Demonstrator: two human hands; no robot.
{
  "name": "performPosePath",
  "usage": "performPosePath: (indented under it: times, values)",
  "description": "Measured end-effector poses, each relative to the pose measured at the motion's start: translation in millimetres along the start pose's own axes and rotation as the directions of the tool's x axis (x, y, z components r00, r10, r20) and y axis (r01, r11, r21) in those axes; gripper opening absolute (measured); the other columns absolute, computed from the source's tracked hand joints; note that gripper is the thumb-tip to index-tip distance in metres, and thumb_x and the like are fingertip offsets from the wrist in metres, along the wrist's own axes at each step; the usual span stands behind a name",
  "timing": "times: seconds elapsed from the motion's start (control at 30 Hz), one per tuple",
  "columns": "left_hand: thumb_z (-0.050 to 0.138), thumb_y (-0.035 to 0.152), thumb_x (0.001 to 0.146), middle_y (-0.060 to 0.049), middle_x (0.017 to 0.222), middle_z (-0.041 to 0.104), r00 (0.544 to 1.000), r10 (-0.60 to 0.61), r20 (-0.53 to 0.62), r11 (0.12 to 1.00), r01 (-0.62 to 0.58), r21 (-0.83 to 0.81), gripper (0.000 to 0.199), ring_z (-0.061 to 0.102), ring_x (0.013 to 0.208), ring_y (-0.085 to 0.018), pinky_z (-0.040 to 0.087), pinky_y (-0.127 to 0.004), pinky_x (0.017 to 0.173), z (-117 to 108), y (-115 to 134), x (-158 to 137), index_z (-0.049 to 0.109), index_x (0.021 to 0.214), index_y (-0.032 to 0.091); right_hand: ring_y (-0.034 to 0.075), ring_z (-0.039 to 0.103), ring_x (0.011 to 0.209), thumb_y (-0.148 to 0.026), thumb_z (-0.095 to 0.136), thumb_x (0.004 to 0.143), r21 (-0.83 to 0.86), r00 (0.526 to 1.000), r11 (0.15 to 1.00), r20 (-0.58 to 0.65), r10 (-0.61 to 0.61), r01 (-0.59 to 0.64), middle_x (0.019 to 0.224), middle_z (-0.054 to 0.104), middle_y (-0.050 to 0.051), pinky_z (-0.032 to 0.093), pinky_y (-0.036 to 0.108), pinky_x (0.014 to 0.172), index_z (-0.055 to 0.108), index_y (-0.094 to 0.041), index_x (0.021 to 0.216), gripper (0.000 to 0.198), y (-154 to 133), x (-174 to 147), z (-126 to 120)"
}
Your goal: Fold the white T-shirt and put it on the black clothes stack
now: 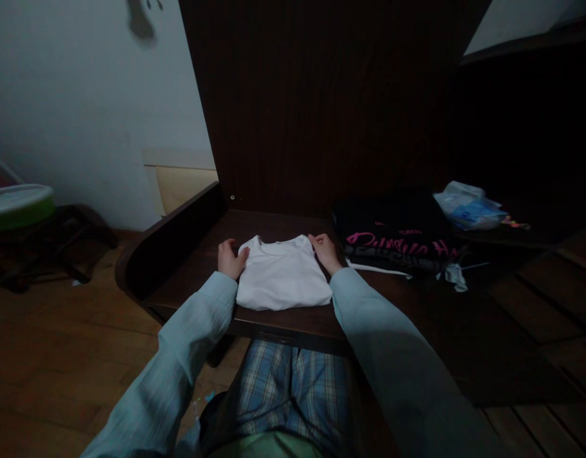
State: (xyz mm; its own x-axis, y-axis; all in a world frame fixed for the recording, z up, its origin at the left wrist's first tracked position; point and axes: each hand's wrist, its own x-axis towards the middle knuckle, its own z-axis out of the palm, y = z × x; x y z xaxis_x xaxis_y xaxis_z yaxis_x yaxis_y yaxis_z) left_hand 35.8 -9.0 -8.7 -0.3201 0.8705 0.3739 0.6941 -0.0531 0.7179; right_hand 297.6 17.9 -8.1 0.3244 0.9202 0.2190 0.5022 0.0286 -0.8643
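A white T-shirt point(283, 277), folded into a neat rectangle with its round neckline at the far side, lies flat on the dark wooden desk top point(197, 280). My left hand point(231, 259) is at its upper left edge, thumb resting against the cloth and fingers apart from the thumb. At the upper right corner, my right hand point(327, 253) has its thumb and fingertips closed on the shirt's edge. Both hands come in from light blue-green sleeves.
To the right lies a black bag or cloth with pink lettering point(392, 235), beside a clear and blue plastic packet point(474, 207). A raised side panel point(168, 238) bounds the desk on the left. A green and white tub point(20, 207) sits on a dark stool.
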Motion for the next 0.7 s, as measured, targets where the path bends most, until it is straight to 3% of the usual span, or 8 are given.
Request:
performPosePath:
  times: [0.07, 0.13, 0.23, 0.37, 0.43, 0.5, 0.6, 0.7]
  values:
    - [0.054, 0.035, 0.075, -0.014, 0.103, 0.057, 0.995, -0.092, 0.046, 0.994, 0.089, 0.058, 0.04, 0.056, 0.099, -0.024, 0.044, -0.035, 0.084, -8, 0, -8, 0.048, 0.106, 0.012, 0.014, 0.052, 0.057, -0.039, 0.057, 0.07, -0.051, 0.999, 0.999, 0.054, 0.001, 0.002, 0.059, 0.053, -0.002, 0.038, 0.024, 0.057, 0.046, -0.02, 0.067, 0.022, 3, -13, -8]
    - [0.049, 0.042, 0.078, -0.012, 0.095, 0.061, 0.976, -0.139, 0.167, 0.986, 0.12, 0.12, 0.045, 0.06, 0.09, -0.024, 0.046, -0.035, 0.078, -15, 0, -19, 0.045, 0.112, 0.012, 0.014, 0.053, 0.059, -0.038, 0.062, 0.067, -0.099, 0.988, 0.994, 0.149, -0.04, 0.055, 0.06, 0.054, -0.003, 0.039, 0.024, 0.057, 0.049, -0.02, 0.073, 0.023, 7, -27, -15]
    - [0.052, 0.042, 0.077, -0.01, 0.094, 0.063, 0.942, -0.065, 0.329, 0.983, 0.004, 0.183, 0.052, 0.062, 0.087, -0.024, 0.047, -0.033, 0.074, -22, 3, -34, 0.04, 0.12, 0.015, 0.012, 0.054, 0.059, -0.029, 0.064, 0.065, -0.058, 0.954, 0.988, 0.273, -0.122, 0.143, 0.062, 0.055, -0.004, 0.039, 0.022, 0.056, 0.051, -0.019, 0.08, 0.022, 11, -42, -22]
    - [0.052, 0.041, 0.077, -0.013, 0.106, 0.062, 0.934, -0.024, 0.356, 0.975, -0.057, 0.216, 0.061, 0.061, 0.096, -0.026, 0.046, -0.032, 0.077, -29, 10, -42, 0.032, 0.128, 0.014, 0.012, 0.057, 0.061, -0.024, 0.058, 0.07, -0.069, 0.979, 0.994, 0.192, -0.066, 0.08, 0.065, 0.059, -0.003, 0.042, 0.022, 0.06, 0.053, -0.017, 0.088, 0.021, 13, -45, -31]
    - [0.05, 0.049, 0.077, -0.016, 0.108, 0.061, 0.921, -0.065, 0.383, 0.966, -0.039, 0.256, 0.07, 0.06, 0.097, -0.029, 0.046, -0.035, 0.078, -35, 13, -43, 0.028, 0.132, 0.013, 0.014, 0.059, 0.064, -0.032, 0.058, 0.072, -0.185, 0.987, 0.982, 0.162, 0.002, 0.029, 0.067, 0.062, 0.0, 0.042, 0.024, 0.061, 0.057, -0.017, 0.085, 0.02, 11, -45, -38]
    - [0.049, 0.057, 0.074, -0.017, 0.106, 0.062, 0.888, -0.099, 0.45, 0.957, -0.04, 0.289, 0.079, 0.06, 0.097, -0.032, 0.046, -0.038, 0.079, -40, 15, -46, 0.024, 0.135, 0.013, 0.017, 0.061, 0.069, -0.044, 0.057, 0.073, -0.333, 0.971, 0.942, 0.232, 0.049, 0.032, 0.069, 0.064, 0.003, 0.042, 0.025, 0.061, 0.06, -0.017, 0.074, 0.027, 6, -46, -43]
    - [0.054, 0.055, 0.071, -0.018, 0.111, 0.061, 0.849, -0.069, 0.524, 0.968, -0.071, 0.242, 0.084, 0.058, 0.102, -0.033, 0.044, -0.04, 0.085, -39, 17, -50, 0.022, 0.137, 0.013, 0.021, 0.062, 0.076, -0.05, 0.057, 0.072, -0.504, 0.922, 0.855, 0.377, 0.089, 0.124, 0.076, 0.067, 0.007, 0.04, 0.026, 0.061, 0.062, -0.018, 0.066, 0.033, -8, -52, -43]
    - [0.058, 0.044, 0.071, -0.015, 0.124, 0.053, 0.855, 0.03, 0.517, 0.996, -0.07, 0.057, 0.08, 0.052, 0.112, -0.03, 0.041, -0.038, 0.093, -29, 15, -53, 0.023, 0.137, 0.016, 0.024, 0.062, 0.084, -0.045, 0.059, 0.073, -0.573, 0.906, 0.795, 0.417, 0.075, 0.198, 0.089, 0.067, 0.01, 0.041, 0.027, 0.065, 0.064, -0.017, 0.077, 0.029, -24, -57, -32]
